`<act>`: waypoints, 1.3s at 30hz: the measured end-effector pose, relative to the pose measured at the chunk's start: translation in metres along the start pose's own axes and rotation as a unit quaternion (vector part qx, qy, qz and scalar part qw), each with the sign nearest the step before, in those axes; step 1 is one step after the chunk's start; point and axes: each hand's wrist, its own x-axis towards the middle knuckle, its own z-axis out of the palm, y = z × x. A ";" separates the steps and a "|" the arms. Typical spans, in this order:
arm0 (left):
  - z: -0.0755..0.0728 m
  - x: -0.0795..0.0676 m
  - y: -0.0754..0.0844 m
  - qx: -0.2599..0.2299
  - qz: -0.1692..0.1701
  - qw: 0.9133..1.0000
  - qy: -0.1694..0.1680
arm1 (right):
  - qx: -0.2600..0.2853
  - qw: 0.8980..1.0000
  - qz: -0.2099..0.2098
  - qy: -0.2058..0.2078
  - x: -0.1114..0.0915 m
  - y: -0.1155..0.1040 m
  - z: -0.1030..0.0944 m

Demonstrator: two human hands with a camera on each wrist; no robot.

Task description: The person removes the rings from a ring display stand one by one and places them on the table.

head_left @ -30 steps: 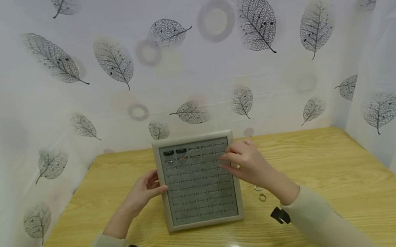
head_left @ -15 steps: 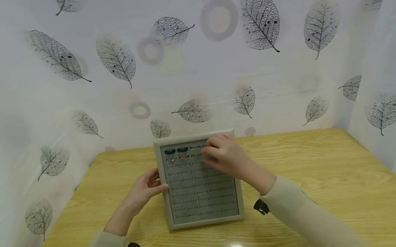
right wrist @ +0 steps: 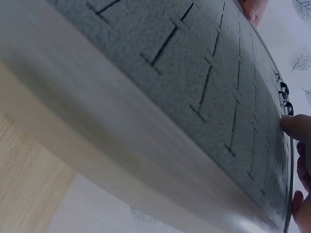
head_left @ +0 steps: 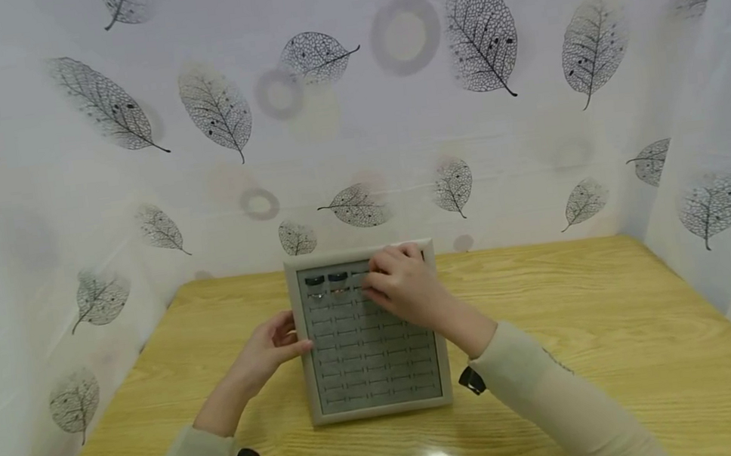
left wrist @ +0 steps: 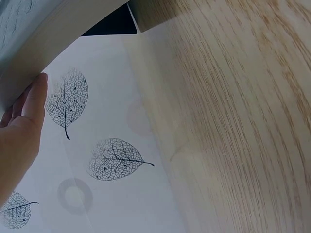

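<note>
Grey board point(head_left: 374, 356) stands just right of the left hand point(head_left: 263, 352), which I see clamped on its edge. Rings point(head_left: 337, 278) sit left of the right hand point(head_left: 407, 285); whether it pinches anything, I can't tell.

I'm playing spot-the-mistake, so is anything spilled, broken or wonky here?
Nothing stands out. The ring tray stands up on the table, the left hand gripping its edge, and its visible rings sit in slots. I see no spill or damage.
</note>
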 end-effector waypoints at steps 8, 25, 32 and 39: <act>0.001 0.000 0.000 0.001 0.002 1.000 -0.002 | -0.024 1.000 -0.018 0.002 -0.001 0.001 0.001; 0.000 0.000 -0.002 -0.010 0.004 1.000 -0.005 | 0.084 0.993 -0.041 0.075 -0.003 0.004 -0.002; 0.001 0.000 -0.002 -0.007 0.004 1.000 -0.004 | 0.098 0.992 -0.030 0.067 -0.013 0.006 -0.013; 0.000 0.001 -0.002 -0.004 0.000 1.000 0.000 | 0.066 0.995 -0.046 0.053 -0.027 0.009 -0.028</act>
